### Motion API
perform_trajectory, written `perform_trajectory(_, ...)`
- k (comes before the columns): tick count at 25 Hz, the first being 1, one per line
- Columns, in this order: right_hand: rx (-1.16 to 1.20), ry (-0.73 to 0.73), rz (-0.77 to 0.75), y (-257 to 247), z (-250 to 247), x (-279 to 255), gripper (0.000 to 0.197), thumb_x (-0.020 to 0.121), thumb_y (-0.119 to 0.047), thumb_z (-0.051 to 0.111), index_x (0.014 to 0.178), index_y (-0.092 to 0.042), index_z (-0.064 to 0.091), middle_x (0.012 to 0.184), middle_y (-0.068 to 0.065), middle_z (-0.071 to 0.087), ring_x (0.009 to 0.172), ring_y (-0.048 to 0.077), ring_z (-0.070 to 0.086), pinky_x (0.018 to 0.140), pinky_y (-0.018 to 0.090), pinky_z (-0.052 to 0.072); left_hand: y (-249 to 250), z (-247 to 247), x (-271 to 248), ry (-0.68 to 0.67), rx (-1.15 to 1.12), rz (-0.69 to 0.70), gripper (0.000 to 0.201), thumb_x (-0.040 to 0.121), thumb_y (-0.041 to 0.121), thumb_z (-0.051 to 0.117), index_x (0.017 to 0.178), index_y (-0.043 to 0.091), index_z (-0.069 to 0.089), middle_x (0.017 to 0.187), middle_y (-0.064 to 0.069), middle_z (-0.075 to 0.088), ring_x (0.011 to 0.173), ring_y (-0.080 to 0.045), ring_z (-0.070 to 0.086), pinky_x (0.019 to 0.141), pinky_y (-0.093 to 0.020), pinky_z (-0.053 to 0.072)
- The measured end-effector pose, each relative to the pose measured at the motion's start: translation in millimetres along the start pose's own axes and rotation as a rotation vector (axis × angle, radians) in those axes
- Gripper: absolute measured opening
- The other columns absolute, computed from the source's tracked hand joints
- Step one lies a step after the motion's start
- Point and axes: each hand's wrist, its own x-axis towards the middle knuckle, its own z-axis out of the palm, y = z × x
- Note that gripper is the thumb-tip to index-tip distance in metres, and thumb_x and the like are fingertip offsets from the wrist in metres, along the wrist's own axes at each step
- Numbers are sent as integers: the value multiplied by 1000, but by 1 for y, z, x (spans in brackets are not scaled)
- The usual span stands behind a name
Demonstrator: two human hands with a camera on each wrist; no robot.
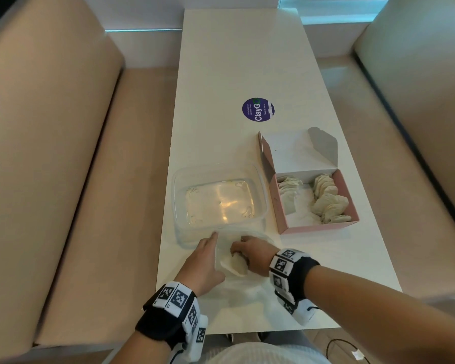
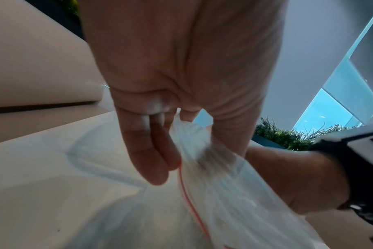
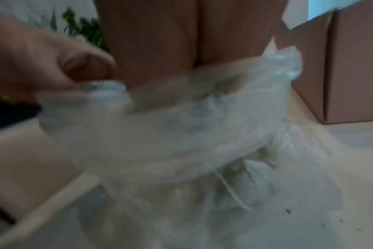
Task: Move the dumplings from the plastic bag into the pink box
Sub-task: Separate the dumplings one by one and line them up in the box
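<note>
A clear plastic zip bag lies at the table's near edge. My left hand pinches its rim beside the red zip line, seen close in the left wrist view. My right hand is inside the bag's mouth, with fingers curled round a pale dumpling. The right wrist view is blurred and shows bag film wrapped round that hand. The open pink box stands to the right, about a hand's length away. It holds two rows of dumplings.
A clear plastic container with floury residue stands just beyond my hands, left of the pink box. A round purple sticker is on the white table further back. Beige benches flank the table on both sides.
</note>
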Motion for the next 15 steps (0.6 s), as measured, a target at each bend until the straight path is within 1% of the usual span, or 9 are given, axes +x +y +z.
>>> perform_trajectory(3,416,144,39,1,-14,-15,37,77,0,62,108,-19,60,103,4,59,81,23,62,64,29,53,-3,2,-2,11,-70,22,91,82,18,63,152,25,7,152,1,22,128,-20,42,99,-24,37)
perform_trajectory(5,722,223,65,-1,-26,-26,36,77,6,63,102,-20,59,92,-1,59,66,20,63,51,22,53,-8,2,-4,16,-135,37,82,84,23,63,151,29,16,151,2,23,129,-19,40,101,-22,34)
perform_trajectory(7,947,295,43,-1,-37,-33,36,73,7,69,99,-16,59,89,2,61,74,20,63,58,18,53,-13,-1,-8,70,-229,72,62,86,29,64,140,39,36,151,4,23,134,-17,36,108,-27,32)
perform_trajectory(8,1108,315,10,-1,-42,-36,36,69,6,72,98,-13,60,89,4,61,78,19,62,62,21,53,-14,-3,-10,136,-288,102,47,86,29,65,128,43,49,148,5,27,135,-14,34,110,-32,32)
perform_trajectory(9,1289,331,-22,-1,-47,-38,37,66,6,71,98,-9,59,87,6,61,78,18,62,64,26,53,-13,-6,-13,223,-344,132,32,86,28,66,112,45,58,144,7,33,133,-12,34,109,-34,34)
perform_trajectory(11,1575,333,-70,2,-59,-40,36,64,7,66,97,-6,58,84,8,62,75,20,62,65,31,54,-9,-13,-19,389,-439,174,15,87,23,66,89,38,64,131,9,49,120,-3,45,100,-31,41)
perform_trajectory(13,1695,336,-106,3,-70,-44,33,65,8,63,94,-8,60,81,8,63,73,21,62,65,31,53,0,-21,-24,489,-548,208,9,89,24,63,85,32,64,115,8,61,99,3,56,83,-24,47)
perform_trajectory(14,1713,333,-121,1,-75,-47,32,66,8,63,93,-9,62,81,8,64,74,21,62,65,31,54,6,-25,-25,504,-610,222,3,89,30,61,87,31,63,108,9,64,93,2,58,78,-25,49)
perform_trajectory(15,1709,335,-122,-1,-78,-48,31,66,7,64,92,-9,62,81,8,64,75,21,62,67,31,54,12,-28,-26,511,-656,240,9,87,39,59,91,32,63,105,10,65,92,0,60,77,-28,51)
